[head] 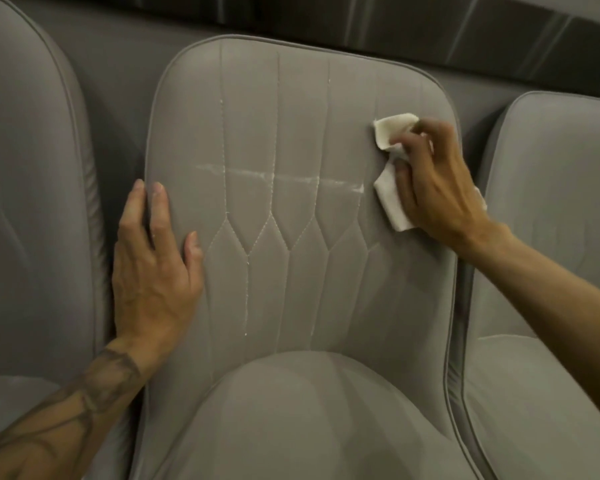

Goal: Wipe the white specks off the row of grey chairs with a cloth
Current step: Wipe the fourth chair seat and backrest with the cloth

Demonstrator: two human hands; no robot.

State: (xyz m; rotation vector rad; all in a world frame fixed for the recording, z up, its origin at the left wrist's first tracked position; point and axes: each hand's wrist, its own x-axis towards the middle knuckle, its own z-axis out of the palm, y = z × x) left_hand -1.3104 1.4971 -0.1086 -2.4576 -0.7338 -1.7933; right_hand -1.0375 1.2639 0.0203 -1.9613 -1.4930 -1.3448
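A grey padded chair (291,133) with stitched seams fills the middle of the head view. A white smear (278,176) runs sideways across its backrest, and white specks dot the seams below it. My right hand (440,188) grips a folded white cloth (390,199) and holds it against the right part of the backrest, at the smear's right end. My left hand (153,271) lies flat on the backrest's left edge, fingers straight and pointing up.
A second grey chair (32,202) stands close on the left and a third (561,220) close on the right, with narrow gaps between them. A dark wall band (430,26) runs behind the chair tops.
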